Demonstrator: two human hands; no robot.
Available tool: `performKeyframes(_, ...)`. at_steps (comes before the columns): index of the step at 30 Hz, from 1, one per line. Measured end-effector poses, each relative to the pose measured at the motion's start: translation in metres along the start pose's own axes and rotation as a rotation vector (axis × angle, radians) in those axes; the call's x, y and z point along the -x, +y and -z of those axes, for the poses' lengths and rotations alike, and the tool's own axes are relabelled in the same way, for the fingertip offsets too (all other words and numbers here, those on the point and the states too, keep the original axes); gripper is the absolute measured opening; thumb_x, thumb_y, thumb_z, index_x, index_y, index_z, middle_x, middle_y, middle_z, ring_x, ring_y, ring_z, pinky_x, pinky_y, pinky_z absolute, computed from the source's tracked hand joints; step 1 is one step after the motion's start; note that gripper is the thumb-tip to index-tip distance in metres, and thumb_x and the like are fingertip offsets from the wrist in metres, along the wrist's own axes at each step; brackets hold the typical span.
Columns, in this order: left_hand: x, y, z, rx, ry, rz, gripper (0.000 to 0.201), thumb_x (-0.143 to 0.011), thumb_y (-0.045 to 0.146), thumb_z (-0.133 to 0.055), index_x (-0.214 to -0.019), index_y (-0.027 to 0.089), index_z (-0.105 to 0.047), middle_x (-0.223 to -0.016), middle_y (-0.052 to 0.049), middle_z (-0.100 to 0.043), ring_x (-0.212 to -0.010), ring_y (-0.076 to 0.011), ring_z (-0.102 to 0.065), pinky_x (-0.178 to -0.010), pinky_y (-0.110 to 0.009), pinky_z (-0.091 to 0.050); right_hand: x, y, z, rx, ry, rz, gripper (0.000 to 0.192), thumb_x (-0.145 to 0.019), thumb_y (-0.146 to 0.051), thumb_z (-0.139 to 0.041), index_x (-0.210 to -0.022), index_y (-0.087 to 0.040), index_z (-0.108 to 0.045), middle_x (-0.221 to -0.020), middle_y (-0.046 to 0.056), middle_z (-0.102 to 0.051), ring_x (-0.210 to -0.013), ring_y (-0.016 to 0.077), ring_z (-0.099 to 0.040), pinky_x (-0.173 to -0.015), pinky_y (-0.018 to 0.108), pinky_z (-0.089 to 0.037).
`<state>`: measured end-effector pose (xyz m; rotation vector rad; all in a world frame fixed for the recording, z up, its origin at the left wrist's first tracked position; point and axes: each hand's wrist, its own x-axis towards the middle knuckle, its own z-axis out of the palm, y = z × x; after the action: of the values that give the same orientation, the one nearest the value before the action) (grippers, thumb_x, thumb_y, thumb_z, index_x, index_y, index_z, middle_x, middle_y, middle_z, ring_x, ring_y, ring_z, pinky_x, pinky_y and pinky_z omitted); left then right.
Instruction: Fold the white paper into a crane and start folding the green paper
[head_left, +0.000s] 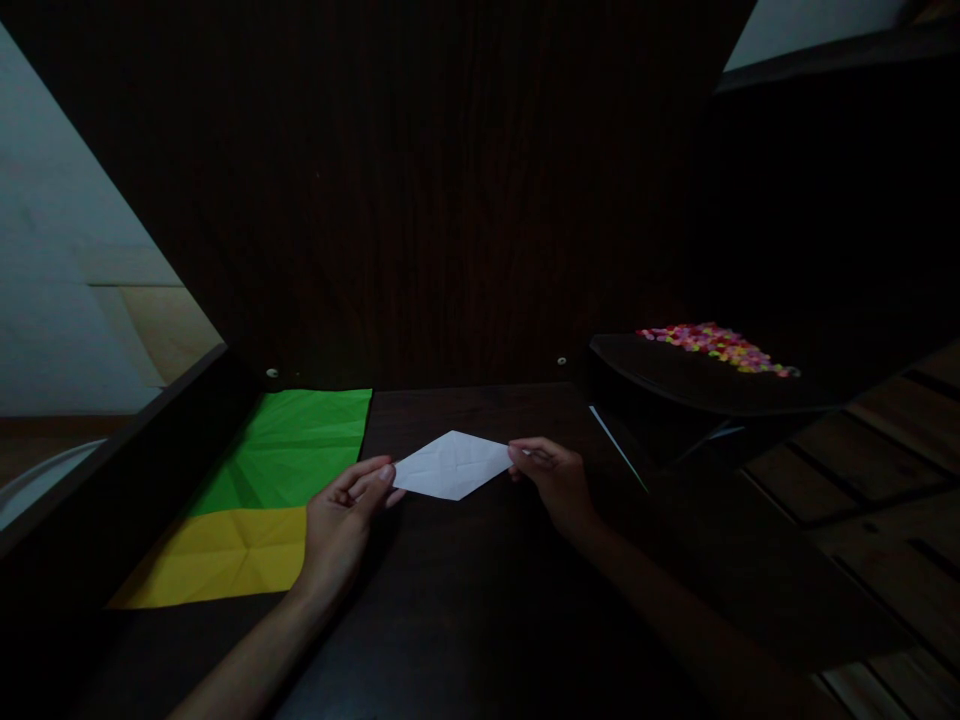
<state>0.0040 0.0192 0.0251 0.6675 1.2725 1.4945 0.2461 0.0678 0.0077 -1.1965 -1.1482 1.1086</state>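
A white folded paper (pixel 453 466), shaped like a flat diamond with crease lines across it, is stretched between my two hands just over the dark tabletop. My left hand (pixel 346 510) pinches its left point between thumb and fingers. At the opposite point, my right hand (pixel 553 478) grips the paper with closed fingertips. Left of my left hand lie a creased green sheet (pixel 300 445) and a creased yellow sheet (pixel 232 555), the yellow one toward me.
A dark upright panel (pixel 420 200) rises behind the dark wooden tabletop (pixel 450 620). On a dark curved surface at right sits a heap of small colourful pieces (pixel 712 345). A thin pale edge (pixel 616 445), perhaps paper, shows below it. A raised side board (pixel 135 460) borders the left.
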Motion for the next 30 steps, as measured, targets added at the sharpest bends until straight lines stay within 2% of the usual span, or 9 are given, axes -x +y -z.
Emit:
performKeyframes(6,0.0008,0.0004,-0.0005,0.001,-0.017,0.015,0.048,-0.055,0.039,-0.089,-0.09,0.011,-0.072,-0.074,-0.006,-0.076,-0.086,-0.0266,-0.073,-0.081,-0.037,-0.061,-0.0018,-0.0003,0.002,-0.02,0.019,0.031,0.031,-0.068,-0.045,-0.075,-0.08,-0.017,-0.071,-0.059,0.003,-0.068,-0.055,0.0188,-0.064,-0.057,0.033,-0.051)
performKeyframes(12,-0.0013,-0.0015,0.0007,0.027,-0.003,0.013,0.045,-0.055,0.039,-0.089,-0.087,0.011,-0.074,-0.073,-0.005,-0.076,-0.083,-0.0249,-0.074,-0.079,-0.033,-0.062,-0.0002,-0.0022,0.003,0.009,0.004,0.04,0.034,-0.07,-0.046,-0.074,-0.085,-0.016,-0.071,-0.062,0.005,-0.07,-0.058,0.0206,-0.066,-0.059,0.035,-0.053)
performKeyframes(18,-0.0022,-0.0023,0.0011,0.048,0.017,0.077,0.045,-0.053,0.034,-0.09,-0.089,0.01,-0.075,-0.083,-0.008,-0.077,-0.081,-0.0229,-0.073,-0.077,-0.03,-0.062,0.0001,-0.002,0.0031,-0.014,0.013,0.034,0.034,-0.069,-0.044,-0.075,-0.089,-0.017,-0.071,-0.063,0.004,-0.07,-0.054,0.0189,-0.064,-0.055,0.033,-0.052)
performKeyframes(24,-0.0035,-0.0002,0.001,0.046,-0.015,0.054,0.042,-0.066,0.034,-0.082,-0.099,0.01,-0.071,-0.078,-0.007,-0.075,-0.07,-0.0199,-0.073,-0.071,-0.031,-0.062,-0.0005,-0.0005,0.0035,-0.027,0.005,0.024,0.031,-0.07,-0.043,-0.074,-0.087,-0.017,-0.072,-0.062,0.004,-0.069,-0.055,0.0189,-0.064,-0.056,0.033,-0.051)
performKeyframes(30,-0.0036,0.0019,0.001,0.141,-0.089,0.098,0.044,-0.078,0.05,-0.067,-0.097,0.011,-0.069,-0.081,-0.01,-0.074,-0.067,-0.0222,-0.072,-0.068,-0.038,-0.062,-0.0022,0.003,0.0038,-0.075,0.027,-0.017,0.033,-0.068,-0.044,-0.076,-0.086,-0.016,-0.072,-0.068,0.005,-0.07,-0.057,0.018,-0.064,-0.055,0.032,-0.051)
